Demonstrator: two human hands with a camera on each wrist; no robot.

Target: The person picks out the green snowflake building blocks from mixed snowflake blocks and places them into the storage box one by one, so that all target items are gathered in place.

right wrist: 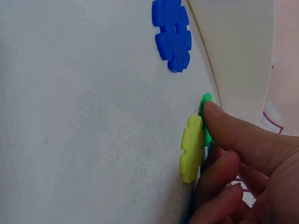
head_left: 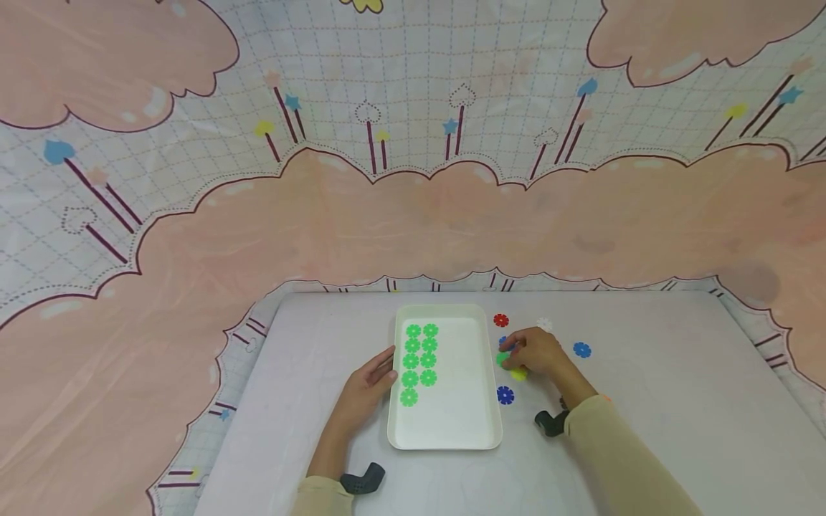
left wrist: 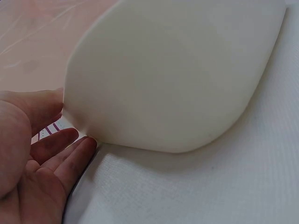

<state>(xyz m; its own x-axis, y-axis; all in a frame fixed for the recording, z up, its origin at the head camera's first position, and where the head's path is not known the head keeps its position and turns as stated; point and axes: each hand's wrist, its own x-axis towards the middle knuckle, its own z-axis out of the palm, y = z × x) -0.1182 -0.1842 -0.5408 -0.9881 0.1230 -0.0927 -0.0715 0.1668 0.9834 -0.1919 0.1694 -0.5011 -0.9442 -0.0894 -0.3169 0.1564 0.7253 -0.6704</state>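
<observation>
Several green snowflake discs [head_left: 410,360] lie in two columns on the left side of the white tray [head_left: 462,423]. My left hand [head_left: 363,393] is at the tray's left edge, its fairly straight fingers and thumb touching the outer side. To the right of the tray, my right hand [head_left: 538,356] pinches a green snowflake disc [right wrist: 206,135] at its edge, thumb on the near face. A yellow snowflake disc [right wrist: 190,149] sits right by it, partly under the hand in the head view. Beyond the fingertips a blue disc [head_left: 505,342] is partly hidden.
Around the right hand lie a red disc [head_left: 500,320], a white disc [head_left: 545,325], a blue disc [head_left: 582,350] and a dark blue disc [head_left: 505,395]. An orange piece shows by the right sleeve [head_left: 619,444]. A white cloth covers the table [head_left: 303,373]; a patterned curtain hangs behind.
</observation>
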